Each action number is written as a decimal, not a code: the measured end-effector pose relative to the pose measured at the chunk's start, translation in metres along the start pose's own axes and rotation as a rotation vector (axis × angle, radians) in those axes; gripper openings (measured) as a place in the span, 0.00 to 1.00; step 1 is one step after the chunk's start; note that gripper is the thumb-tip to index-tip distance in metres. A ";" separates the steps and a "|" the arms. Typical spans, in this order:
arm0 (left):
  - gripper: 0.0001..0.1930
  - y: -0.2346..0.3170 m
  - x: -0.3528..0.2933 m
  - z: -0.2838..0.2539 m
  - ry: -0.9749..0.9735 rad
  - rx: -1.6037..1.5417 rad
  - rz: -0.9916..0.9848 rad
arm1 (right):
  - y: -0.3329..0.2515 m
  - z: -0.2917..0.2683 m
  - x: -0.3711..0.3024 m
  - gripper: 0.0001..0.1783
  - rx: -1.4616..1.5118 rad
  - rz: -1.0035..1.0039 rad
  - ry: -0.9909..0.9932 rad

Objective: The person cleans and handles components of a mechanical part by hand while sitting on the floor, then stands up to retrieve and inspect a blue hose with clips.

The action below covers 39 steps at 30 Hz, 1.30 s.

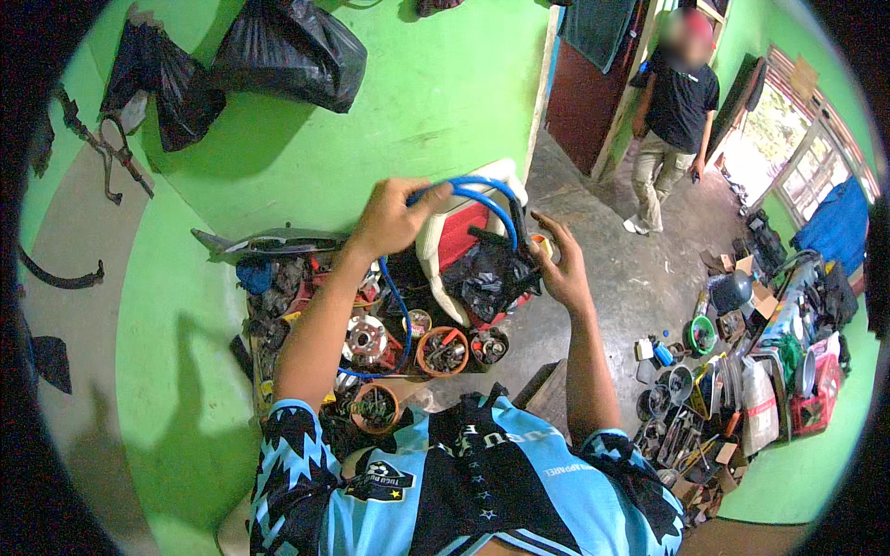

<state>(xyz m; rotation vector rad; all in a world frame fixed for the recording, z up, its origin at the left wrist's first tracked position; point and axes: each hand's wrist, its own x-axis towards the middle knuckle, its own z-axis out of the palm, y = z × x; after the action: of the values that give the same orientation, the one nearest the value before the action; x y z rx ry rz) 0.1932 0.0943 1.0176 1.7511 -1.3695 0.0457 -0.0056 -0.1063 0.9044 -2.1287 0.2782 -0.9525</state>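
Observation:
A blue hose (464, 182) is raised in front of me, bent into loops. My left hand (400, 215) is closed round it at the left of the bend. A thinner length of blue hose (408, 320) hangs below that hand and curves down over the parts on the floor. At the other side, my right hand (562, 263) grips the dark end piece (521, 222) of the hose between thumb and fingers; part of this grip is hard to make out. Behind and under the hands lie a cream and red plastic body part (430, 255) and a crumpled black plastic bag (484, 283).
Pots of small metal parts (443, 352) and a wheel hub (366, 341) stand below my hands. Black bags (289, 57) hang on the green wall (436, 111). A person (675, 120) stands by the doorway at the far right. Tools and boxes (691, 417) crowd the right side.

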 end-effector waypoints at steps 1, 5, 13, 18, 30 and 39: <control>0.26 0.003 0.002 -0.003 0.136 -0.058 0.037 | 0.023 0.009 -0.011 0.22 -0.002 0.002 -0.001; 0.29 -0.011 0.004 -0.019 0.106 -0.131 -0.183 | 0.039 0.040 -0.043 0.29 0.733 0.313 -0.192; 0.27 -0.034 -0.016 -0.013 0.066 -0.278 -0.265 | 0.004 0.032 -0.012 0.24 0.660 0.292 0.196; 0.23 -0.028 -0.022 -0.022 -0.169 -0.490 -0.371 | -0.020 -0.006 0.009 0.33 0.493 0.111 0.080; 0.23 -0.020 -0.006 -0.037 -0.470 -0.268 -0.224 | -0.076 -0.041 0.030 0.55 -0.014 0.018 -0.304; 0.21 -0.023 -0.018 -0.013 -0.491 -0.228 -0.132 | -0.096 -0.032 0.034 0.53 -0.162 0.054 -0.323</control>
<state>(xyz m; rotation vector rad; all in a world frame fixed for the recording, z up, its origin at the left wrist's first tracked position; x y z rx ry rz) 0.2107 0.1160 1.0022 1.7148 -1.5227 -0.6260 -0.0151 -0.0750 1.0060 -2.3699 0.2553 -0.5588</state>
